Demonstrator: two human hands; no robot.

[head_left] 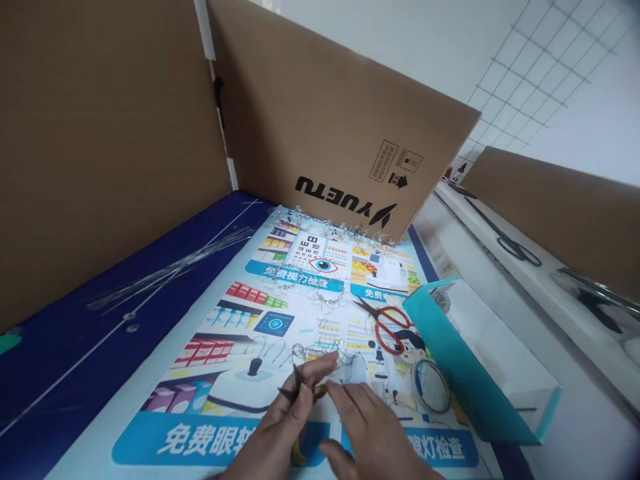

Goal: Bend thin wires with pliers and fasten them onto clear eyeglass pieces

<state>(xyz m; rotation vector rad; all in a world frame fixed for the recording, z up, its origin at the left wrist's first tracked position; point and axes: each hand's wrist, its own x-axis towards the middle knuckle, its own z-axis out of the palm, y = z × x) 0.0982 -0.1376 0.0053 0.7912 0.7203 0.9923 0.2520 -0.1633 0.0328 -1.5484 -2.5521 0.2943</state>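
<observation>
Two bare hands worked at the near edge of a glossy printed poster [85,461]. The left hand [267,437] was clamped on small snips [295,387] with dark pointed tips and a yellow handle [299,456], its grip close to the tips, likely for fine control. The tool's long axis seemed to run from the handle, low by the person, up to the tips, which pointed away and slightly left. The right hand [370,437] sat just beside it, fingers spread and lowered onto the poster, apparently steadying the work; whether they were pinching anything, I could not tell. Its fingertips [337,393] came close to a bent piece of thin wire [320,352] lying flat just beyond them.

To the right lay red-handled scissors [387,331], a roll of clear tape [430,385] standing on edge, and a teal folder [465,367], all within easy reach. To the left, a bundle of straight thin metal rods [170,270] rested on a dark blue surface [55,333], parallel and kept off the poster. Farther on, a tangle of wire pieces [330,223] gathered along the poster's far edge against an upright cardboard panel [320,113] printed YUETU. Black-handled scissors [510,241] lay on a white ledge [505,227] at far right.
</observation>
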